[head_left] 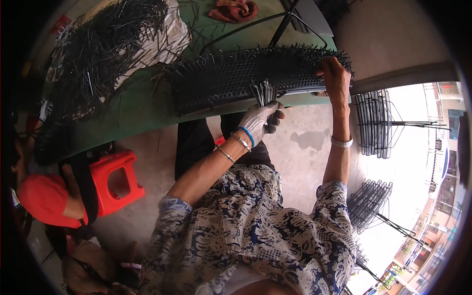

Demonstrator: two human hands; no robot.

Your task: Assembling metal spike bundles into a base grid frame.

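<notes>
My left hand (260,119), in a pale glove with dark fingertips, is closed round a bundle of thin metal rods (265,92) whose ends fan out upward. In front of me on the table lies a long, dark perforated rack (221,81), with rows of round holes and many short rods standing along its far part. At the rack's right end is my bare right hand (336,78), its fingers pinched together close to the holes. Whatever lies between those fingertips is too small to make out.
A big heap of dark rods (105,54) lies on a white sack (167,42) at the far left of the green table (132,105). A crumpled reddish cloth (233,10) rests at the back. A red stool (118,182) and a person in red (46,199) are at left; wire racks (371,123) stand at right.
</notes>
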